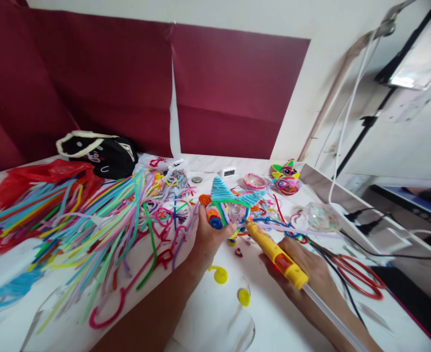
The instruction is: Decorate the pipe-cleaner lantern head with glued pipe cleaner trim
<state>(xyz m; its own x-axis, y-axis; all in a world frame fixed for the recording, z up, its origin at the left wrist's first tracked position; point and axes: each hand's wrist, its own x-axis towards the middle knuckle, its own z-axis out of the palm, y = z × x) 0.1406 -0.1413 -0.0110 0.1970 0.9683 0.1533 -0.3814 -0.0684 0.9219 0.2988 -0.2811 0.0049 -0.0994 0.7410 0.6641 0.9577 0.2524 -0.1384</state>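
My left hand (210, 239) is closed around a pipe-cleaner craft (233, 200) with light-blue pointed pieces on top, a green band, coloured coils and a clear middle. In my right hand (303, 269) is a yellow hot glue gun (276, 254), a clear glue stick jutting from its rear. The gun's nozzle points at the craft's lower right side; whether it touches I cannot tell. Below the hands, a yellow coil with a tail (220, 275) and another yellow coil (243, 297) lie on the white table. My right fingers are partly hidden behind the gun.
Loose pipe cleaners (116, 234) spread over the left side, some in a red plastic bag (54, 176). Behind them stands a black bag (108, 156). At right lie red-handled scissors (362, 274), a clear ball (321, 217) and a black cable (347, 288). A finished-looking colourful craft (286, 178) sits behind.
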